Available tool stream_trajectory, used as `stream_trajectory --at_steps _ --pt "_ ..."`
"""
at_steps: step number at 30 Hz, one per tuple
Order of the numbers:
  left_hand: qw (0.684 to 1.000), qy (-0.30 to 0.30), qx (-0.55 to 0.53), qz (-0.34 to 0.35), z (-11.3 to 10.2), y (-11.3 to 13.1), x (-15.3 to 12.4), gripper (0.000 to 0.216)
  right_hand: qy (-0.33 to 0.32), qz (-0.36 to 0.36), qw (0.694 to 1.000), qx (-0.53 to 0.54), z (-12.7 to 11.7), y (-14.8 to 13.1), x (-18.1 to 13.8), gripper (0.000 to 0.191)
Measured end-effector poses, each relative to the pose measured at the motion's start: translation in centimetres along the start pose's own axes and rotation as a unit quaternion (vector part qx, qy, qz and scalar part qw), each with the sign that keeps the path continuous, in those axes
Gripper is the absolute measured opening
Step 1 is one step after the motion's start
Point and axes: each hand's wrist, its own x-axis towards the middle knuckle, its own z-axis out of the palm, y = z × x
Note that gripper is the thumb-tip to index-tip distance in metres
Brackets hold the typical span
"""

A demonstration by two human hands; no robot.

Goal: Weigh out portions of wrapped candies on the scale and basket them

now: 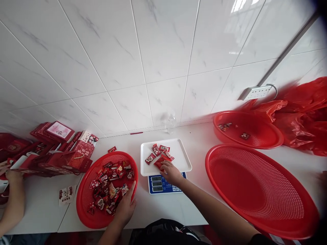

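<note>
On the right side of a red plastic basket (81, 204) of wrapped candies (112, 183), my left hand (125, 208) grips the rim, some of its fingers hidden. My right hand (170, 172) is over the white tray (182, 160) of a digital scale (166, 188), its fingers closed on a red candy packet (158, 162). Several small red-wrapped candies (150, 158) lie beside that packet on the tray. The scale's blue panel is partly covered by my right forearm, and its display figures are too small to read.
Right of the scale stand a large red basket (235, 170) and a smaller one (255, 134) with a few candies. Red plastic bags (301, 119) lie behind them. At left are red gift boxes (76, 153) and another person's arm (15, 197). A clear bottle (171, 123) stands by the wall.
</note>
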Motion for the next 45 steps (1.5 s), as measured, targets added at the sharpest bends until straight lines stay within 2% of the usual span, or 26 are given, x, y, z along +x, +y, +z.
stream_trajectory --at_steps 3,6,9,11,13,15,17,19,21,25,30,32,34,36,38,40,45 --pt "1.0 0.003 0.005 -0.001 0.1 0.0 0.0 0.064 0.05 -0.021 0.998 0.016 -0.1 0.7 0.1 0.017" --pt "1.0 0.016 -0.002 0.016 0.1 -0.2 0.2 0.06 0.136 -0.008 0.991 -0.004 -0.1 1.9 -0.9 0.021" --pt "0.999 0.04 0.018 0.029 0.4 -0.6 0.5 0.056 0.214 0.077 0.972 -0.063 -1.0 4.0 -3.7 0.03" --pt "0.996 0.063 0.047 0.039 0.7 -0.9 0.9 0.056 0.237 0.16 0.952 -0.113 -2.1 5.8 -6.5 0.037" --pt "0.992 0.085 0.069 0.061 1.0 -1.1 1.5 0.056 0.239 0.253 0.924 -0.158 -3.1 7.6 -9.6 0.042" --pt "0.989 0.093 0.077 0.083 1.2 -1.0 2.2 0.059 0.216 0.327 0.905 -0.163 -3.8 9.0 -12.4 0.049" --pt "0.989 0.091 0.075 0.086 1.3 -0.7 3.1 0.063 0.169 0.384 0.899 -0.127 -4.1 9.8 -14.4 0.056" --pt "0.991 0.085 0.064 0.075 1.2 -0.3 4.0 0.065 0.123 0.412 0.898 -0.088 -4.1 10.0 -15.0 0.056" --pt "0.993 0.085 0.043 0.064 1.1 0.1 4.7 0.065 0.101 0.419 0.899 -0.072 -4.2 9.9 -14.5 0.052" --pt "0.996 0.077 0.001 0.046 0.9 0.3 5.3 0.064 0.112 0.407 0.903 -0.075 -4.6 9.8 -11.7 0.047" --pt "0.997 0.063 -0.032 0.027 0.7 0.4 5.3 0.067 0.11 0.395 0.906 -0.102 -4.8 9.1 -8.2 0.051" --pt "0.998 0.056 -0.034 0.018 0.6 0.6 5.3 0.067 0.15 0.359 0.909 -0.151 -4.6 8.1 -6.5 0.053" --pt "0.998 0.053 -0.034 0.008 0.5 0.9 5.3 0.066 0.173 0.29 0.923 -0.185 -4.3 6.8 -4.4 0.052" --pt "0.998 0.056 -0.035 0.003 0.5 1.1 5.4 0.065 0.132 0.226 0.952 -0.162 -3.9 5.3 -2.0 0.047" --pt "0.997 0.062 -0.042 0.005 0.6 1.1 5.4 0.064 0.074 0.197 0.97 -0.12 -3.5 4.0 0.4 0.04" --pt "0.996 0.069 -0.052 0.01 0.7 1.1 5.3 0.063 0.046 0.191 0.975 -0.101 -3.0 3.2 2.5 0.037" --pt "0.996 0.063 -0.059 0.003 0.9 0.9 5.2 0.064 0.046 0.211 0.971 -0.105 -2.0 2.9 5.5 0.035"
